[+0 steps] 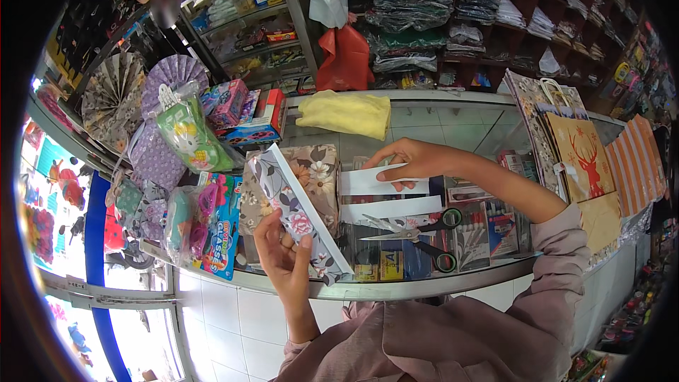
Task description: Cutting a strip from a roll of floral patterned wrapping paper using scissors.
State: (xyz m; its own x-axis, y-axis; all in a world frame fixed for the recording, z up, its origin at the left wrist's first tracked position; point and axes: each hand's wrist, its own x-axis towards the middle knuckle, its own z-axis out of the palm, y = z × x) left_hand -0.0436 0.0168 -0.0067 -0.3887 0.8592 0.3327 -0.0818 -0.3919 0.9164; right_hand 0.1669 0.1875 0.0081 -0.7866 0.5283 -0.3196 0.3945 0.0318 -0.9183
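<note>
My left hand holds a folded strip of floral paper with a white edge, tilted over a box wrapped in brown floral paper. On the glass counter to the right, my right hand has its thumb and fingers on a white paper strip; whether it pinches the strip or only rests on it is unclear. A second white strip lies just below. Nearer to me, scissors with black handles lie with their blades apart, partly over a bit of floral paper.
A folded yellow cloth lies at the counter's back edge. Toy boxes, paper fans and packaged diving glasses crowd the left. Paper gift bags stand at the right. Pens and stationery show under the glass.
</note>
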